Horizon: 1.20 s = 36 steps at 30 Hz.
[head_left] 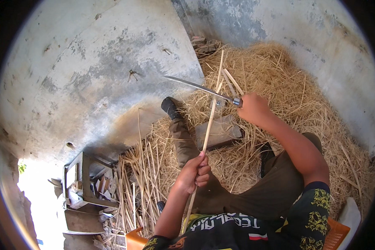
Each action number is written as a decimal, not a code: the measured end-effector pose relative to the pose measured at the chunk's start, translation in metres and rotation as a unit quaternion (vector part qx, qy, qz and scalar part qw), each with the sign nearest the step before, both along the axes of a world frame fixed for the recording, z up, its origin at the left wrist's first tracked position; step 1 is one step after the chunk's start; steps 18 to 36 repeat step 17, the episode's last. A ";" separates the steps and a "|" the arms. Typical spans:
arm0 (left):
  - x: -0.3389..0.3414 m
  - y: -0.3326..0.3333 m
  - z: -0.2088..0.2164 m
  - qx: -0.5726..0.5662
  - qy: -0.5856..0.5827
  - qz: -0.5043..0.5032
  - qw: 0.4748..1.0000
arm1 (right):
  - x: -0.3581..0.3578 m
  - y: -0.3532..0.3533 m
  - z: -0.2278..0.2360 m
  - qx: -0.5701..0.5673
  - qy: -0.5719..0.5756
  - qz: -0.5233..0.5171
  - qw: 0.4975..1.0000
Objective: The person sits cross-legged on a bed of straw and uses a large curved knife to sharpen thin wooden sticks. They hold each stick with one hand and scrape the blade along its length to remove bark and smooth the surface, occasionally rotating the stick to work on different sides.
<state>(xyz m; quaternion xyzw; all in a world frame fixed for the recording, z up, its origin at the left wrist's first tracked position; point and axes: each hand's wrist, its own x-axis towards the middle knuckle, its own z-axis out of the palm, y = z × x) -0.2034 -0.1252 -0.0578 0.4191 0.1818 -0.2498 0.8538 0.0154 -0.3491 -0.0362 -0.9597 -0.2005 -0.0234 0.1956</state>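
My left hand (192, 174) is closed around a long pale bamboo strip (209, 129), which slants up and away from my lap. My right hand (254, 109) grips the handle of a long, slightly curved knife (191, 84). Its blade points to the left and crosses the strip's upper part; whether the edge bites into it I cannot tell. Beside that crossing, close to the handle, is a small metal piece (219, 102). Two short slats (232, 81) stick up behind my right hand. Between my legs lies a wooden block (225, 130).
Curly straw-coloured shavings (275, 62) heap up around my legs against the worn walls (112, 50). Many thin bamboo sticks (143, 179) lie at my left, next to a wooden frame box (84, 179) of scraps. An orange plastic seat or crate (336, 233) shows behind me.
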 end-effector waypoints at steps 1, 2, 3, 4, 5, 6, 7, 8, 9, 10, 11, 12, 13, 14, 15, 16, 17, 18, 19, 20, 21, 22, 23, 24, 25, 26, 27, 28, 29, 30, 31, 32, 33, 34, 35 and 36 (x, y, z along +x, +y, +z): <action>0.002 0.000 0.000 0.001 0.001 0.000 1.000 | 0.003 0.000 -0.002 0.038 0.033 0.018 0.999; 0.003 0.000 0.000 0.001 0.001 -0.001 1.000 | 0.003 0.001 -0.006 0.042 0.027 0.012 0.999; 0.005 0.001 -0.002 -0.004 -0.005 0.000 1.000 | 0.000 0.003 -0.010 0.045 0.020 0.006 0.999; 0.007 0.002 -0.005 -0.011 -0.010 0.001 1.000 | -0.005 0.007 -0.011 0.048 0.014 0.001 0.999; 0.006 0.003 -0.007 -0.018 -0.014 0.005 1.000 | -0.013 0.013 -0.005 0.008 -0.014 0.006 1.000; 0.007 0.003 -0.006 -0.009 -0.016 0.006 1.000 | -0.023 0.018 0.004 -0.033 -0.042 0.010 0.999; 0.010 0.001 -0.003 -0.002 -0.019 0.006 1.000 | -0.031 0.018 0.008 -0.076 -0.069 0.013 0.995; 0.012 -0.001 -0.001 0.005 -0.021 0.005 1.000 | -0.034 0.019 0.000 -0.085 -0.133 0.059 0.986; 0.013 -0.002 -0.001 0.005 -0.025 0.004 1.000 | -0.037 0.021 -0.013 -0.093 -0.195 0.105 0.971; 0.014 -0.004 0.001 0.008 -0.029 0.005 1.000 | -0.037 0.022 -0.021 -0.098 -0.256 0.152 0.950; 0.012 -0.001 0.003 0.015 -0.033 0.007 0.999 | -0.027 0.020 -0.022 -0.167 -0.255 0.156 0.940; 0.004 -0.003 0.007 0.040 -0.021 0.011 0.999 | -0.006 0.014 -0.020 -0.235 -0.253 0.159 0.925; -0.012 -0.008 0.008 0.060 -0.007 0.015 0.998 | 0.008 0.009 -0.009 -0.242 -0.208 0.104 0.942; -0.025 -0.010 0.011 0.080 0.008 0.020 0.997 | 0.021 0.006 -0.001 -0.248 -0.162 0.047 0.954; -0.021 -0.009 0.017 0.092 0.002 0.007 0.996 | 0.024 -0.001 0.019 -0.196 -0.077 -0.073 0.975; -0.019 -0.012 0.019 0.094 -0.003 -0.002 0.996 | 0.022 -0.001 0.021 -0.193 -0.046 -0.092 0.976; -0.020 -0.016 0.020 0.095 -0.008 -0.011 0.995 | 0.018 0.005 0.022 -0.190 -0.015 -0.112 0.975; -0.020 -0.016 0.020 0.095 -0.008 -0.011 0.995 | 0.018 0.005 0.022 -0.190 -0.015 -0.112 0.975; -0.020 -0.016 0.020 0.095 -0.008 -0.011 0.995 | 0.018 0.005 0.022 -0.190 -0.015 -0.112 0.975; -0.020 -0.016 0.020 0.095 -0.008 -0.011 0.995 | 0.018 0.005 0.022 -0.190 -0.015 -0.112 0.975; -0.020 -0.016 0.020 0.095 -0.008 -0.011 0.995 | 0.018 0.005 0.022 -0.190 -0.015 -0.112 0.975; -0.020 -0.016 0.020 0.095 -0.008 -0.011 0.995 | 0.018 0.005 0.022 -0.190 -0.015 -0.112 0.975; -0.020 -0.016 0.020 0.095 -0.008 -0.011 0.995 | 0.018 0.005 0.022 -0.190 -0.015 -0.112 0.975; -0.020 -0.016 0.020 0.095 -0.008 -0.011 0.995 | 0.018 0.005 0.022 -0.190 -0.015 -0.112 0.975; -0.020 -0.016 0.020 0.095 -0.008 -0.011 0.995 | 0.018 0.005 0.022 -0.190 -0.015 -0.112 0.975; -0.020 -0.016 0.020 0.095 -0.008 -0.011 0.995 | 0.018 0.005 0.022 -0.190 -0.015 -0.112 0.975; -0.020 -0.016 0.020 0.095 -0.008 -0.011 0.995 | 0.018 0.005 0.022 -0.190 -0.015 -0.112 0.975; -0.020 -0.016 0.020 0.095 -0.008 -0.011 0.995 | 0.018 0.005 0.022 -0.190 -0.015 -0.112 0.975; -0.020 -0.016 0.020 0.095 -0.008 -0.011 0.995 | 0.018 0.005 0.022 -0.190 -0.015 -0.112 0.975; -0.020 -0.016 0.020 0.095 -0.008 -0.011 0.995 | 0.018 0.005 0.022 -0.190 -0.015 -0.112 0.975; -0.020 -0.016 0.020 0.095 -0.008 -0.011 0.995 | 0.018 0.005 0.022 -0.190 -0.015 -0.112 0.975; -0.020 -0.016 0.020 0.095 -0.008 -0.011 0.995 | 0.018 0.005 0.022 -0.190 -0.015 -0.112 0.975; -0.020 -0.016 0.020 0.095 -0.008 -0.011 0.995 | 0.018 0.005 0.022 -0.190 -0.015 -0.112 0.975; -0.020 -0.016 0.020 0.095 -0.008 -0.011 0.995 | 0.018 0.005 0.022 -0.190 -0.015 -0.112 0.975; -0.020 -0.016 0.020 0.095 -0.008 -0.011 0.995 | 0.018 0.005 0.022 -0.190 -0.015 -0.112 0.975; -0.020 -0.016 0.020 0.095 -0.008 -0.011 0.995 | 0.018 0.005 0.022 -0.190 -0.015 -0.112 0.975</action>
